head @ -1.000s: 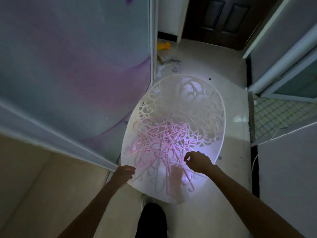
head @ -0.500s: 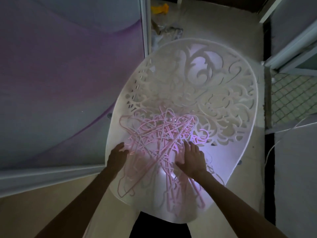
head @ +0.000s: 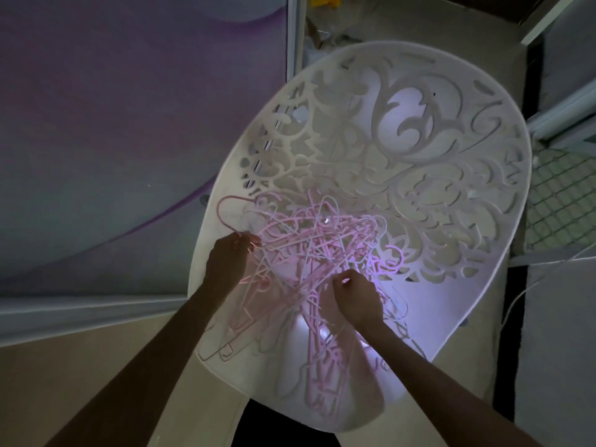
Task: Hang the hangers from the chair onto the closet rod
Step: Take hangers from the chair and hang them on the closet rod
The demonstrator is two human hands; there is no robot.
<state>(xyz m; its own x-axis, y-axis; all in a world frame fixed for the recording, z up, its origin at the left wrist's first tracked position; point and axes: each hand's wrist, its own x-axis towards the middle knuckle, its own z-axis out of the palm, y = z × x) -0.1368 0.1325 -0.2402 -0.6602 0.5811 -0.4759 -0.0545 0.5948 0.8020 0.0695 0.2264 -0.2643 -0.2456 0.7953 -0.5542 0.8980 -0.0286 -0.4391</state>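
A tangled heap of pink and white hangers (head: 309, 250) lies on the seat of a white chair (head: 419, 146) with a cut-out scroll back. My left hand (head: 230, 258) grips the neck of a pink hanger at the heap's left edge; its hook (head: 225, 208) curls up to the left. My right hand (head: 356, 296) pinches a thin hanger wire near the middle of the heap, fingers curled. The closet rod is out of view.
A purple-grey sliding closet door (head: 129, 124) fills the left side, with its lower rail (head: 90, 311) close to the chair. Clutter and a yellow object (head: 322, 0) lie on the floor behind the chair. A mesh panel (head: 561, 201) stands at the right.
The view has come closer to the chair. Both hands went from resting flat on the heap to closing on hangers: the left took a pink hanger's neck, the right pinched a wire.
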